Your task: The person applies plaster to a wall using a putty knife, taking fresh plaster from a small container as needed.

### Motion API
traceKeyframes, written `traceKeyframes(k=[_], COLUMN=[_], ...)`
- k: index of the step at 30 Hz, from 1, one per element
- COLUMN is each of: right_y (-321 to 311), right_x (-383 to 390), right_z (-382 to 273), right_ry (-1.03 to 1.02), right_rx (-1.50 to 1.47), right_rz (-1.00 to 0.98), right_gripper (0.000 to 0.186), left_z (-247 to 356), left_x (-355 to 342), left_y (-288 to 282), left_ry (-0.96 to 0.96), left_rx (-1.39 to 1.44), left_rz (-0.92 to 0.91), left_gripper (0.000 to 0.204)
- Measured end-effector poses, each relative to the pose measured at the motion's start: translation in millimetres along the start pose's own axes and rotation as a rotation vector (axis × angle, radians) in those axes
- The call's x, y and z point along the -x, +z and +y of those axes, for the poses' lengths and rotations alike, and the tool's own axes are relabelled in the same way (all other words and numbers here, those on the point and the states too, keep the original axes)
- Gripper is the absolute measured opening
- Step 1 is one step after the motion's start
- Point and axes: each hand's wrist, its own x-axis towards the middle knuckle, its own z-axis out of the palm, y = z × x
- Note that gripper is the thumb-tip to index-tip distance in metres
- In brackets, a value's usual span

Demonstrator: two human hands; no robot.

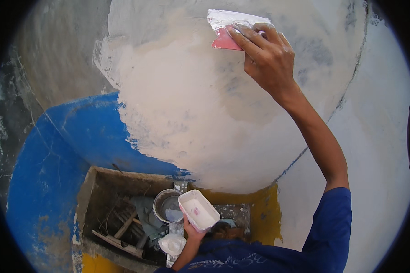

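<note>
My right hand [271,57] is raised high against the wall and closed on a putty scraper [226,40] with a red body. White putty coats the scraper's upper edge, and some is smeared on my fingers. Around it the wall is covered with a pale putty layer [177,91], with darker grey patches beside the hand. Low in front of me, my left hand [193,233] grips a white rectangular tub [199,210] from its near left side. Whitish material lines the tub, with a small pinkish spot inside. The fingers under the tub are partly hidden.
A round bucket [167,205] stands just left of the tub, near a white plastic bag [172,244]. Below left, a concrete-walled bin [87,200] holds wood pieces [125,223] and grey cloth [146,214]. Blue paint [86,129] covers the left wall; a cracked corner line [341,100] runs along the right.
</note>
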Motion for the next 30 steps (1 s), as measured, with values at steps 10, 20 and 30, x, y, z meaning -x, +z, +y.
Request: traceKeyframes(k=[10,20,30], right_y=[-27.3,-33.6,-23.5], right_x=[160.7,103.6,148.7], right_z=[-85.4,8.1,-95.0], right_ry=[-0.028,0.385,0.341], right_rx=[-0.308,0.106,-0.378], right_rz=[-0.566,0.001,-0.244], right_gripper=[0.046,0.063,0.057], left_z=[9.0,12.8,13.0], left_x=[1.5,-2.9,-2.5], left_y=[0.5,-8.1,3.6], left_ry=[0.02,-0.002,-0.033], left_rx=[0.01,0.005,0.001], left_rz=[0.003,0.036,0.021], left_gripper=[0.066,0.066,0.066])
